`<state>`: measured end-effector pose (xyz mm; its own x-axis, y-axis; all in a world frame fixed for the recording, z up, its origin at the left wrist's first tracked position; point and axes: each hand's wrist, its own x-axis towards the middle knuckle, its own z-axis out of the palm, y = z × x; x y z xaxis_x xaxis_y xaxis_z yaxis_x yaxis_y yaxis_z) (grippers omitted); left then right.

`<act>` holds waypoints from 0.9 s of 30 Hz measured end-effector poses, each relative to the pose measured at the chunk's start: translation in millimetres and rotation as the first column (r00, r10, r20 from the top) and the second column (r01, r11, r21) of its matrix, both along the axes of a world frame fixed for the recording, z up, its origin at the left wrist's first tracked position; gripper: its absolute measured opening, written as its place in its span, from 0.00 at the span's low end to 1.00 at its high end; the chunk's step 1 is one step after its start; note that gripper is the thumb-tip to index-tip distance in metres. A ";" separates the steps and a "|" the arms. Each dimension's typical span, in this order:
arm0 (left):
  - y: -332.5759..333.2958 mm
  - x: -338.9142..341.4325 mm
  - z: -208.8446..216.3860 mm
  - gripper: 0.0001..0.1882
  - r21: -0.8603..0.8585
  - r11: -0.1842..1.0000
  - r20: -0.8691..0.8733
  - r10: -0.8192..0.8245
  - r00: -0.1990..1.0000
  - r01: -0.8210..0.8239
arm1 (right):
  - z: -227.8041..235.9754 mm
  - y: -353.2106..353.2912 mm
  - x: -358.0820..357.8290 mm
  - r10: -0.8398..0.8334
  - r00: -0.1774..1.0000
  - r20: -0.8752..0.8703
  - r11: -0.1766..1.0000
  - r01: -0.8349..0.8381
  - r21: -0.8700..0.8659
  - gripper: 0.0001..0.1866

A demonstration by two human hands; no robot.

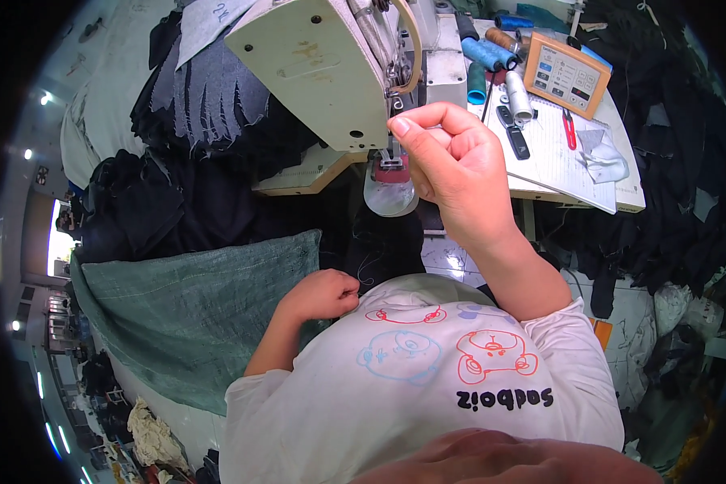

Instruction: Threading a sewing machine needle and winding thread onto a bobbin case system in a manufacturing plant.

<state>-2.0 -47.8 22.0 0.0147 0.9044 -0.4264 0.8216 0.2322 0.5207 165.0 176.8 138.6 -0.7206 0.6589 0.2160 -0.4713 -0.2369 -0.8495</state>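
My right hand [452, 165] is raised in front of the pale green sewing machine [323, 60], next to its needle area and presser foot [391, 165]. Its thumb and fingers are pinched together, apparently on a fine thread too thin to see clearly. My left hand [324, 293] is closed in a loose fist against my white shirt, at the edge of dark fabric [379, 242] that hangs down from the machine bed. Whether it grips that fabric is unclear.
A green woven sack [194, 315] lies to my left. Piles of dark cut fabric [210, 105] sit left of the machine. To the right are blue thread cones [488, 52], a control panel [566, 74], a notebook [552, 149], red snips [569, 129], and more dark cloth [678, 185].
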 end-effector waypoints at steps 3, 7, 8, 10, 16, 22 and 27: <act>-0.6 1.3 2.8 0.12 0.009 1.000 -0.009 -0.005 1.000 0.005 | -4.3 -0.8 -7.2 -0.062 0.998 0.004 0.998 0.062 -0.020 0.07; -3.6 -1.6 3.1 0.12 0.003 1.000 -0.014 0.019 1.000 -0.019 | -6.9 -3.7 -10.5 -0.045 0.999 -0.021 0.999 0.044 -0.009 0.06; -5.2 -3.4 2.3 0.12 0.007 1.000 -0.010 0.028 1.000 -0.028 | -6.6 -4.5 -8.5 -0.040 0.998 -0.049 0.999 0.040 -0.002 0.06; -10.0 -8.2 -0.1 0.10 0.048 0.997 0.030 0.052 0.998 -0.054 | -4.9 -3.7 -4.0 -0.072 0.994 -0.086 0.997 0.073 0.001 0.06; -25.2 -15.6 -13.6 0.04 0.359 0.850 0.289 0.293 0.912 -0.387 | -7.5 15.4 -2.9 -0.161 0.986 -0.048 0.986 0.158 -0.054 0.06; -52.2 -40.3 16.0 0.08 0.555 0.058 0.510 0.765 0.394 -0.830 | -41.1 8.3 0.5 0.031 0.997 0.076 1.000 -0.031 0.003 0.07; -82.3 -70.4 118.4 0.13 0.911 0.014 0.024 0.996 -0.088 0.412 | -74.4 -13.5 9.2 0.198 0.980 0.002 0.980 -0.198 0.016 0.07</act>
<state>-72.4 -130.0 140.4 -0.0150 -0.0108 0.9998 0.4956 0.8684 0.0168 174.2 163.2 64.1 -0.8363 0.4998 0.2252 -0.4164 -0.3118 -0.8540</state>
